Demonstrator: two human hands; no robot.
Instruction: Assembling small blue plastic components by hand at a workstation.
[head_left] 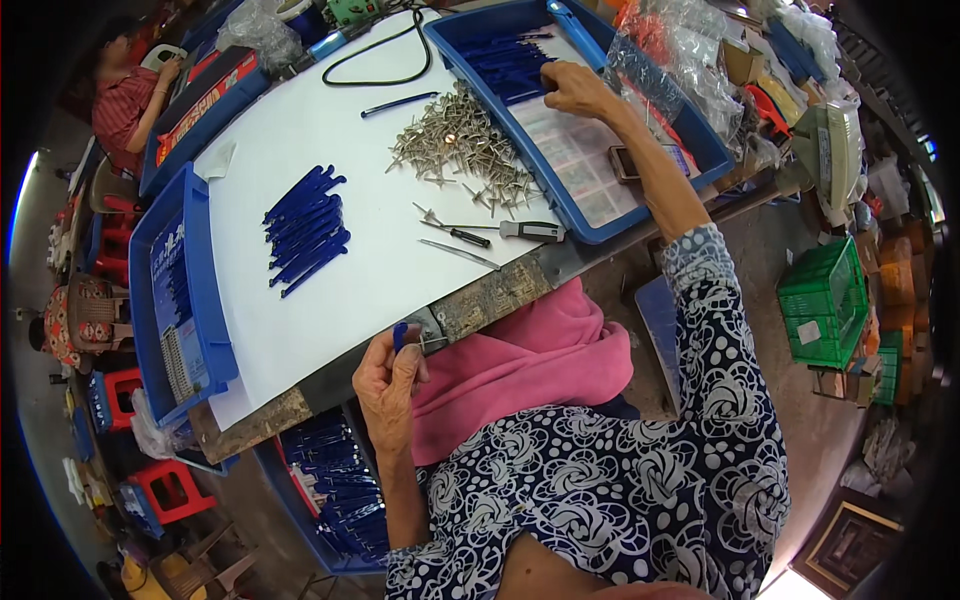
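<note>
Two hands of mine are set well apart; my left hand [384,392] is pinched around a small blue piece [400,337] at the near edge of the worktop [495,300], just beside a metal plate [428,322], while my right hand [583,92] reaches far and right into a blue tray [595,234]; its fingers are curled at the right end of the dark blue pieces [505,65] lying there, and I cannot tell whether they grip one; those pieces lie far and right of my left hand, their long axes running roughly left to right, so my right hand is much the nearer; another blue bundle [306,230] lies to the left on the white sheet [240,330] that covers the worktop, slanting from near left to far right; a heap of metal pins [455,140] sits between that bundle and the tray, with a screwdriver [532,232] on its near side; around me, a red stool [165,468] stands to the left, a green crate [825,305] to the right.
</note>
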